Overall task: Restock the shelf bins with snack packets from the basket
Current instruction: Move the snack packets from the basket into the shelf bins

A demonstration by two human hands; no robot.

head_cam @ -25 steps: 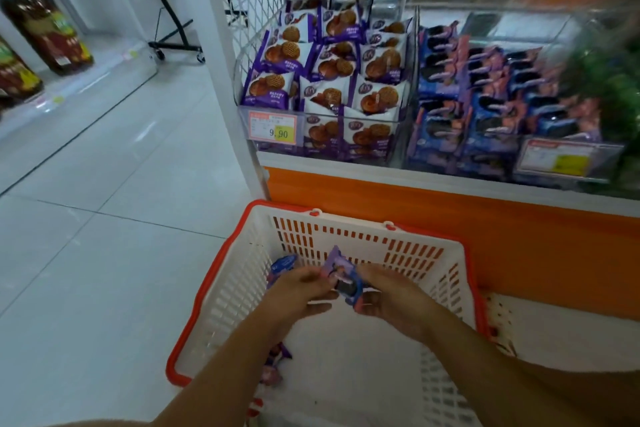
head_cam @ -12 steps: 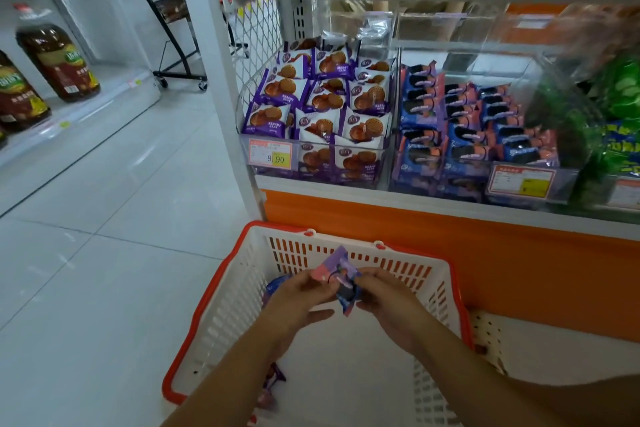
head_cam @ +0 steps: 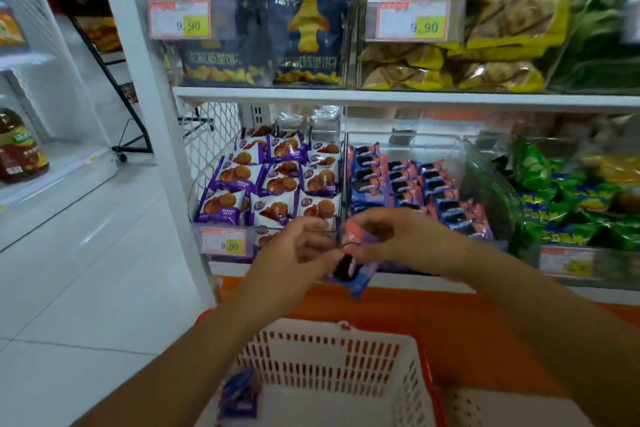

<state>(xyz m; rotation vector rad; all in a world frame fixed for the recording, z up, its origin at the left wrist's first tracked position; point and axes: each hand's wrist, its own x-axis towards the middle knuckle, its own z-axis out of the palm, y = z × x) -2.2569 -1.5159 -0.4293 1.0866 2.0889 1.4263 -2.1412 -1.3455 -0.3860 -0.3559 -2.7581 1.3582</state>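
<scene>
Holding one snack packet [head_cam: 350, 272] between both hands, above the basket [head_cam: 329, 354] and in front of the lower shelf. My right hand [head_cam: 398, 239] pinches its pink upper end with curled fingers; my left hand [head_cam: 298, 253] curls against its lower left side, thumb on the wrapper. Motion blur smears the print, and only a dark round biscuit on blue and pink can be made out. Behind my hands, the blue-and-pink cookie packets [head_cam: 408, 184] lie in a clear bin [head_cam: 429, 146]; its front edge is hidden by my right hand. Just left of it sit the purple waffle packets [head_cam: 277, 180], their front row partly covered by my left hand. The basket is cut off at the bottom edge; one bluish packet [head_cam: 240, 395] lies inside by its left wall, too blurred to read. Green packets [head_cam: 568, 208] to the right are smeared. The upper shelf's navy bags [head_cam: 304, 35] and yellow bags [head_cam: 502, 10] are cropped at the top.
</scene>
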